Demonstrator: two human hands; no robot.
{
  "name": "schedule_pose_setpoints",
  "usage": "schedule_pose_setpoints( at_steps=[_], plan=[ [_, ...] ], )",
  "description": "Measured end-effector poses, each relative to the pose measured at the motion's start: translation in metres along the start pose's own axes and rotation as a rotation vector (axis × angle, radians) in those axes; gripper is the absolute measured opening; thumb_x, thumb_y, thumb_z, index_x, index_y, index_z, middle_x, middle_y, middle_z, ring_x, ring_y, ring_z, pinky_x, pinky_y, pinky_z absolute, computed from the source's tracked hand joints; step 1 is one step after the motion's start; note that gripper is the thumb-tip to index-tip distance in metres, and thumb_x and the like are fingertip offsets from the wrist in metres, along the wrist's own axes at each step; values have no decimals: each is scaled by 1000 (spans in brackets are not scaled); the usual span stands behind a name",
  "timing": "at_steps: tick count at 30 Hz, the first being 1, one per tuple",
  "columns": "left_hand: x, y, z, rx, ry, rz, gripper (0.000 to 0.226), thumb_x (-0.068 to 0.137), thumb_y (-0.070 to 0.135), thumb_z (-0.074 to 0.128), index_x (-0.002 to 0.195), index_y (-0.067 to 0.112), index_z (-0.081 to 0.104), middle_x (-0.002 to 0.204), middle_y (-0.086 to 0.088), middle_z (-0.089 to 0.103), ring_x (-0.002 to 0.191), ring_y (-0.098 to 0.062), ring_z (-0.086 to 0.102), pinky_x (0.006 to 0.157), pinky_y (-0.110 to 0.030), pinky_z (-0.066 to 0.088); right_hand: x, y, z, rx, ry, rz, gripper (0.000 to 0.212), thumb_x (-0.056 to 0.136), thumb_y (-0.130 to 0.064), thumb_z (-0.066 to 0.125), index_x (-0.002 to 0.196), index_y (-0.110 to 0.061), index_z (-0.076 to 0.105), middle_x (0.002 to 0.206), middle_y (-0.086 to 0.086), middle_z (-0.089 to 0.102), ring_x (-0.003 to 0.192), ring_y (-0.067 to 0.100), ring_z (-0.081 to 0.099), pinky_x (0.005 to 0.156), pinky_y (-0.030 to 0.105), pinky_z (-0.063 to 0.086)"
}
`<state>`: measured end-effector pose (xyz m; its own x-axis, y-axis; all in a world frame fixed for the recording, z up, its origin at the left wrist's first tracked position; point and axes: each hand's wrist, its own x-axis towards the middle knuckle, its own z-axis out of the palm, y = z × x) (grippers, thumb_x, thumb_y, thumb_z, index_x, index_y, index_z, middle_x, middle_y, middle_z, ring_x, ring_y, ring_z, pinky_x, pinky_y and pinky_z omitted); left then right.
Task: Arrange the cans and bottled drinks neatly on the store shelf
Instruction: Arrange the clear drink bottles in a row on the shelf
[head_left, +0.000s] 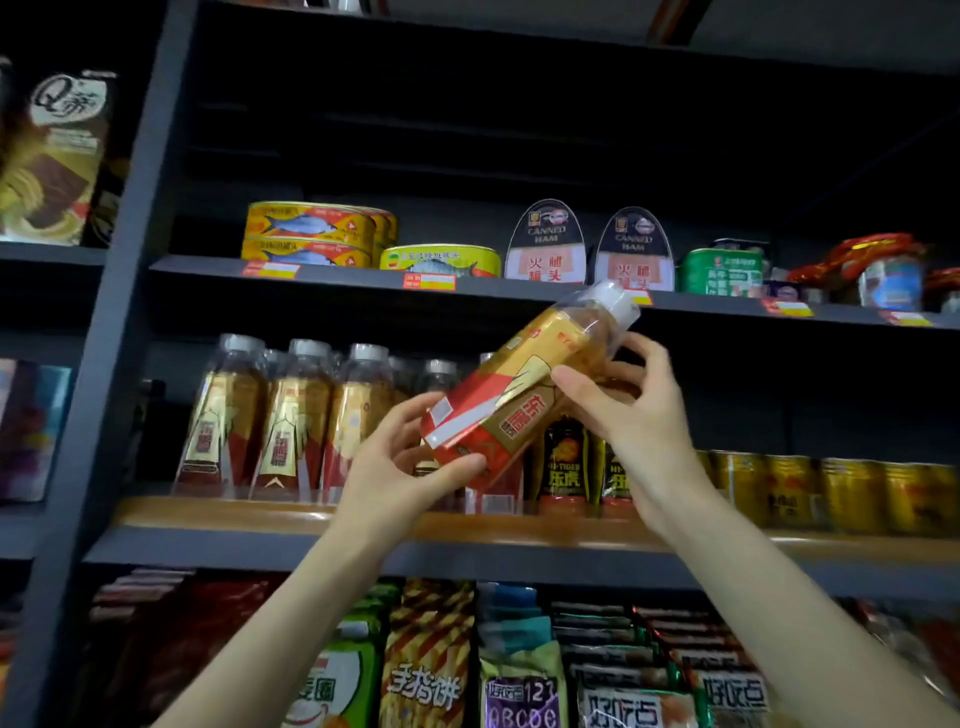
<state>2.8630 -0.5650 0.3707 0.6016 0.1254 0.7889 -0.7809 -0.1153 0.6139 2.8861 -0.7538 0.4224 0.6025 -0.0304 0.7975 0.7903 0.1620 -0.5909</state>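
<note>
A gold-and-red bottled drink (524, 384) with a clear cap cover is held tilted in front of the middle shelf, cap up and to the right. My left hand (400, 462) grips its base from below. My right hand (618, 400) holds its upper body, fingers curled round it. On the wooden-edged middle shelf (218, 514) stand a row of matching bottles (291, 421), dark Hi-Tiger bottles (563, 467) and gold cans (831, 493). The bottles behind my hands are partly hidden.
The upper shelf (322, 278) carries yellow fish tins (311, 234), two canned ham tins (592, 244), a green can (722, 270) and red packets. Snack bags (431, 660) fill the shelf below. A dark shelf post (130, 260) stands to the left, with boxed goods beyond it.
</note>
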Motion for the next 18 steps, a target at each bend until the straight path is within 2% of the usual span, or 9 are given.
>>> schedule_pose_setpoints(
  at_steps=[3, 5, 6, 8, 9, 11, 13, 18],
  plan=[
    [1, 4, 0, 361, 86, 291, 66, 65, 14, 82, 115, 37, 47, 118, 11, 55, 109, -2, 55, 82, -18, 52, 6, 3, 2, 224, -123, 298, 48, 83, -21, 70, 125, -18, 48, 113, 5, 62, 104, 22, 64, 82, 36, 58],
    [0, 4, -4, 623, 72, 473, 72, 67, 12, 83, 121, 37, 43, 120, 14, 49, 117, -7, 49, 92, -26, 48, 6, 10, 5, 404, -119, 445, 45, 79, -23, 72, 118, -17, 53, 111, 10, 63, 103, 28, 63, 86, 46, 56],
    [-2, 4, -6, 673, 59, 495, 75, 67, 14, 83, 124, 38, 40, 121, 18, 46, 119, -8, 47, 94, -29, 46, 4, 13, 7, 466, -91, 485, 49, 75, -24, 74, 118, -16, 53, 111, 12, 63, 103, 30, 63, 86, 49, 55],
    [-5, 8, -6, 607, 42, 419, 77, 69, 18, 82, 125, 42, 35, 122, 24, 42, 118, -1, 45, 90, -21, 47, 1, 19, 11, 564, -26, 521, 42, 75, -22, 75, 111, -15, 54, 110, 14, 63, 100, 31, 63, 84, 50, 55],
    [-6, 9, -6, 503, 41, 346, 75, 69, 20, 80, 126, 40, 35, 124, 21, 43, 117, 2, 46, 87, -16, 47, -1, 21, 12, 613, 1, 524, 35, 78, -21, 73, 106, -15, 55, 108, 14, 63, 98, 30, 63, 83, 50, 55],
    [-10, 13, -5, 265, 34, 160, 74, 67, 30, 76, 131, 33, 38, 127, 12, 47, 113, -2, 52, 82, -16, 52, -5, 22, 13, 692, 35, 521, 26, 81, -21, 71, 101, -17, 55, 107, 14, 63, 96, 29, 62, 85, 49, 53],
    [-13, 15, -3, 92, 23, 47, 75, 65, 35, 72, 133, 32, 41, 123, 13, 52, 105, -4, 60, 74, -19, 55, -5, 23, 12, 702, 60, 507, 25, 81, -23, 71, 99, -19, 54, 107, 13, 63, 96, 29, 62, 86, 48, 53],
    [-17, 19, 4, -16, -5, 36, 65, 67, 31, 72, 126, 32, 46, 118, 10, 57, 95, 1, 64, 66, -16, 53, -8, 23, -3, 635, 15, 404, 39, 77, -27, 69, 113, -18, 57, 112, 10, 67, 102, 24, 66, 80, 39, 57]
  ],
)
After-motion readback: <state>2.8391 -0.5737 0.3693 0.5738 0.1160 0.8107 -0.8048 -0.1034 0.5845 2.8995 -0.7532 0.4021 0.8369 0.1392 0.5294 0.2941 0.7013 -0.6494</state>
